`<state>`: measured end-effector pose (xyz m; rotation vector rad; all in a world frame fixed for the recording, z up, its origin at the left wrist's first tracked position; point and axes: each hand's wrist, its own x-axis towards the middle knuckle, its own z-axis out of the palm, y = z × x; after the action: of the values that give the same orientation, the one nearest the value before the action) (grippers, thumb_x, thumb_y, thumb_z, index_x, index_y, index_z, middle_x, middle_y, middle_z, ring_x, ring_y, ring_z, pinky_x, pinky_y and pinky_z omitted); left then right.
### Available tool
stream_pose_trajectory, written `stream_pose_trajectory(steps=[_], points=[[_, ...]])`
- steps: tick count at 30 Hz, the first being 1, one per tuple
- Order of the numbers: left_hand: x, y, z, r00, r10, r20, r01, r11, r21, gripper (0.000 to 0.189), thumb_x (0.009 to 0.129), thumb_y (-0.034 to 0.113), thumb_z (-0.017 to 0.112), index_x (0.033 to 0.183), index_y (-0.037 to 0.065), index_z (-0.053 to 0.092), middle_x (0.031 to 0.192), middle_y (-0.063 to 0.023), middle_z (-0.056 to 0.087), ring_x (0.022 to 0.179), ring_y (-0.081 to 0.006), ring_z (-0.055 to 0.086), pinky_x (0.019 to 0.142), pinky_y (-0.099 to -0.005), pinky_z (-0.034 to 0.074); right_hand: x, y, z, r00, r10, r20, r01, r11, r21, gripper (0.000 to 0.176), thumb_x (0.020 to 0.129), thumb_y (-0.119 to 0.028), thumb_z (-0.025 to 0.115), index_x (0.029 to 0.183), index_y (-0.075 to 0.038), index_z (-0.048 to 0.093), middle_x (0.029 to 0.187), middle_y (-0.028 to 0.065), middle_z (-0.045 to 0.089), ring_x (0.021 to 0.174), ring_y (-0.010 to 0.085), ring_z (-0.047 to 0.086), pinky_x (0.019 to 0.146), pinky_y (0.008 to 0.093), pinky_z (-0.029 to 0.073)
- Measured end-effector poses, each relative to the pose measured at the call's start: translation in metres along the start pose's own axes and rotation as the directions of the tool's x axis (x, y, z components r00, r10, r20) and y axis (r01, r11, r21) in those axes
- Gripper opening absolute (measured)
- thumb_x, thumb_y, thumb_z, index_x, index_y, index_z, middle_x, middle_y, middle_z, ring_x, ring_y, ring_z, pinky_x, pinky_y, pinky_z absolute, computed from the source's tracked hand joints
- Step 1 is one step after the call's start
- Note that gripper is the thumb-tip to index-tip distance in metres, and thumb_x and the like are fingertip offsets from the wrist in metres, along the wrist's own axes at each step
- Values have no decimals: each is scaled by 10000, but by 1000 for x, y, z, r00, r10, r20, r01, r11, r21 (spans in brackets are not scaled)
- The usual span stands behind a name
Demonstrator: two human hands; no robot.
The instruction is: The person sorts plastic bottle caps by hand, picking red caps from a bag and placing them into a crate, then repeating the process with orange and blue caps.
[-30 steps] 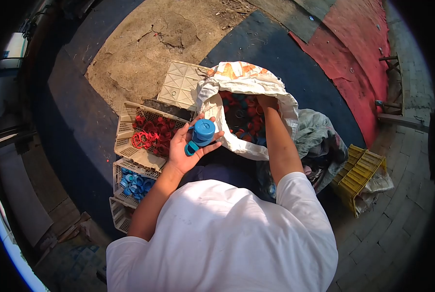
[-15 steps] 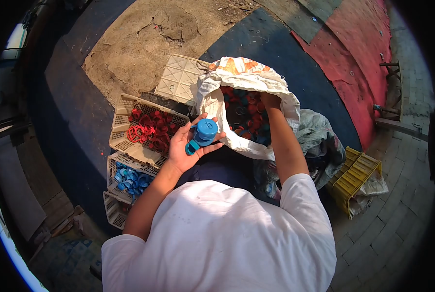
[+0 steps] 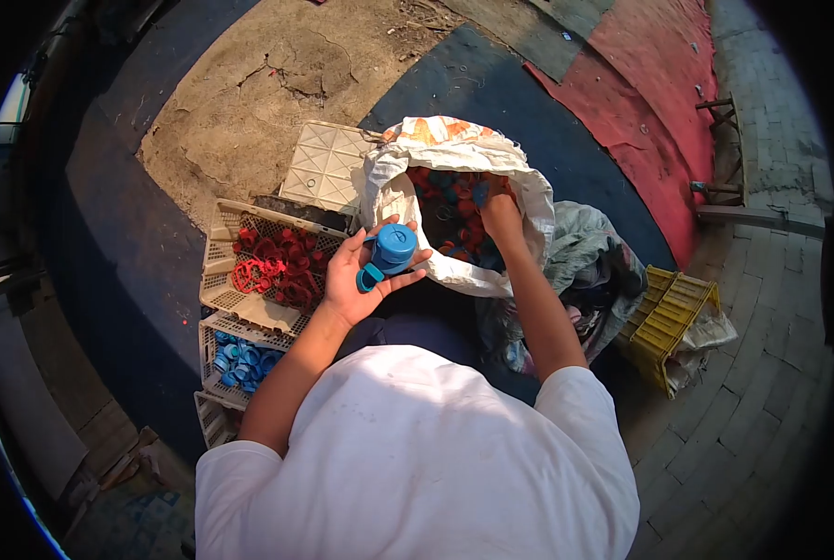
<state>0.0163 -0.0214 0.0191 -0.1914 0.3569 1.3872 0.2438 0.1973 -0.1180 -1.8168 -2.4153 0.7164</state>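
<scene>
A blue plastic bottle lid [image 3: 395, 245] with a teal loop piece [image 3: 370, 277] lies in my left hand [image 3: 350, 285], palm up, its fingers curled around the lid. The hand is beside the left rim of a white woven sack [image 3: 461, 273]. Mixed red-orange and dark blue-green caps [image 3: 447, 207] fill the sack. My right hand [image 3: 499, 207] reaches down inside it, fingers drawn together at a blue cap [image 3: 480, 192]. The fingertips are partly hidden in shade.
On the left, a cream crate [image 3: 213, 266] holds red plastic parts [image 3: 281, 266]. Below it, another crate [image 3: 213, 376] holds blue caps [image 3: 245, 362]. An upturned crate [image 3: 328, 163] lies behind. To the right are a grey-green sack [image 3: 580, 243] and a yellow crate [image 3: 669, 317].
My right hand has shifted leftward inside the sack, and a blue cap now shows at its fingers. My left hand keeps the lid in nearly the same pose. The view has shifted slightly.
</scene>
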Motion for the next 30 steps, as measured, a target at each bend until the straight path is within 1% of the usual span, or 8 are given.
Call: stream_pose_trajectory(steps=[3, 6, 9, 12, 13, 21, 26, 30], points=[[3, -2, 2, 1000, -19, 17, 19, 1000, -24, 607, 1044, 442, 476, 1531, 87, 402, 1593, -175, 388, 1380, -516, 450, 1101, -630, 451, -16, 12, 2, 999, -20, -36, 23, 994, 105, 258, 982, -144, 523, 1179, 2, 603, 1037, 327, 676, 918, 481, 681, 840, 535, 542], [6, -3, 6, 999, -35, 22, 36, 999, -18, 612, 1039, 434, 488, 1523, 67, 410, 1583, -180, 401, 1386, -514, 443, 1108, -620, 448, -41, 12, 1, 990, 106, -88, -49, 868, 495, 325, 1017, -129, 488, 1324, -70, 579, 886, 169, 708, 677, 243, 701, 585, 379, 549], [9, -8, 8, 999, -31, 16, 31, 999, 13, 607, 1033, 417, 492, 1515, 55, 416, 1576, -179, 414, 1392, -505, 441, 1116, -609, 443, -78, -9, -34, 979, 135, 151, -200, 540, 818, 354, 1025, -122, 463, 1359, -83, 574, 928, 99, 699, 640, 128, 657, 547, 287, 500], [12, -12, 11, 998, -43, 44, 43, 999, 8, 591, 1025, 392, 503, 1502, 51, 433, 1564, -179, 431, 1397, -492, 442, 1136, -601, 425, -109, -33, -46, 987, 131, 90, -118, 222, 968, 366, 1014, -97, 450, 1357, -85, 578, 1005, 87, 707, 650, 127, 665, 522, 255, 461], [13, -14, 12, 998, -42, 46, 42, 999, 3, 586, 1022, 387, 506, 1498, 52, 438, 1561, -179, 435, 1396, -487, 445, 1143, -598, 418, -122, -46, -69, 984, 104, 146, -172, 311, 935, 401, 1012, -53, 418, 1395, -57, 536, 1017, 83, 672, 737, 132, 670, 596, 252, 493], [16, -22, 21, 1000, -6, -5, 6, 999, 39, 538, 1013, 360, 514, 1456, 56, 477, 1531, -168, 473, 1387, -452, 467, 1162, -586, 403, -156, -90, -120, 998, 13, 54, -56, 180, 982, 403, 1011, -72, 459, 1407, -68, 535, 1042, 82, 672, 738, 108, 646, 582, 226, 442], [18, -27, 27, 999, -3, -41, 9, 990, 140, 499, 1017, 405, 514, 1410, 98, 508, 1466, -114, 543, 1325, -329, 548, 1118, -549, 461, -171, -111, -124, 998, -69, -13, 21, 108, 994, 419, 997, -94, 519, 1415, -76, 543, 1116, 46, 659, 811, 80, 623, 603, 212, 443], [20, -29, 31, 997, -17, -79, 31, 984, 178, 490, 1022, 459, 515, 1394, 141, 520, 1428, -68, 581, 1265, -248, 593, 1074, -508, 503, -176, -121, -112, 995, -94, 36, -28, 89, 996, 445, 1028, -237, 588, 1446, -94, 535, 1156, 32, 659, 899, 83, 630, 691, 230, 471]])
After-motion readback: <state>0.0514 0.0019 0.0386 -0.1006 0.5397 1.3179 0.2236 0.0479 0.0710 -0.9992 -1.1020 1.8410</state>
